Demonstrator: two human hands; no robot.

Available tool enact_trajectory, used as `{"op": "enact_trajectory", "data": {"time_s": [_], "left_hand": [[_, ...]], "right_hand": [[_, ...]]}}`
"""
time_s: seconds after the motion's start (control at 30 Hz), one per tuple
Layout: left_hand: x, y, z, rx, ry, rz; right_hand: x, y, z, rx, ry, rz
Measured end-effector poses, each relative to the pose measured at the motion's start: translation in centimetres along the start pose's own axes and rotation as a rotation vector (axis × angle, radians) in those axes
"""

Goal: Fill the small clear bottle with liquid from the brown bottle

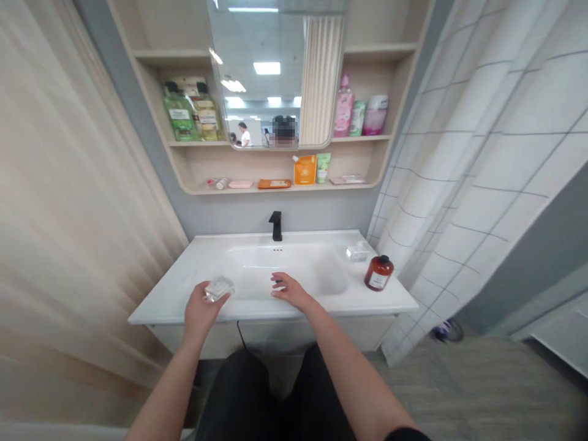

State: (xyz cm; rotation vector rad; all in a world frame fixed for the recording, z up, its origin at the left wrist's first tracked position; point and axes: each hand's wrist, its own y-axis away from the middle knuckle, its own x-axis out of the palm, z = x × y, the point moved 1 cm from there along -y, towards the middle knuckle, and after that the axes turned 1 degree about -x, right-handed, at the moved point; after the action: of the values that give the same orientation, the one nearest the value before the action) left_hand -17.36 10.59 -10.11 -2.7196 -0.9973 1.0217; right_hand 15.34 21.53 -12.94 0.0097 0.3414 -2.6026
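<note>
My left hand point(202, 309) is closed round a small clear, shiny packet point(219, 288) with something whitish in it, over the left front of the white washbasin point(169, 288). What lies inside the packet is too small to make out. Above the basin's bowl, my right hand point(289, 290) is empty, its fingers apart and slightly curled. It is a short way to the right of the packet and not touching it. A black faucet point(276, 226) stands behind the bowl.
On the counter's right side are a brown bottle point(379, 274) with a black cap and a clear item point(357, 252). Wall shelves point(275, 191) hold bottles, an orange pouch point(304, 170) and tubes around a mirror point(261, 67). Curtains hang left point(68, 184) and right point(482, 122).
</note>
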Motion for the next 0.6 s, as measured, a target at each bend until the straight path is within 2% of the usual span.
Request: {"op": "enact_trajectory", "data": {"time_s": [0.1,0.23,0.37,0.6], "left_hand": [[-3.1,-0.7,1.9,-0.064,-0.141,-0.148],[-5.5,-1.3,3.7,-0.176,-0.209,-0.204],[-5.9,-1.9,4.4,-0.241,-0.232,-0.223],[-5.3,-3.0,4.4,-0.243,-0.248,-0.263]], "right_hand": [[0.0,0.0,-0.1,-0.008,0.01,-0.002],[0.0,-0.1,-0.2,-0.006,0.022,-0.012],[0.0,-0.2,-0.4,-0.011,0.034,-0.016],[0.0,0.0,0.0,-0.008,0.05,-0.017]]}}
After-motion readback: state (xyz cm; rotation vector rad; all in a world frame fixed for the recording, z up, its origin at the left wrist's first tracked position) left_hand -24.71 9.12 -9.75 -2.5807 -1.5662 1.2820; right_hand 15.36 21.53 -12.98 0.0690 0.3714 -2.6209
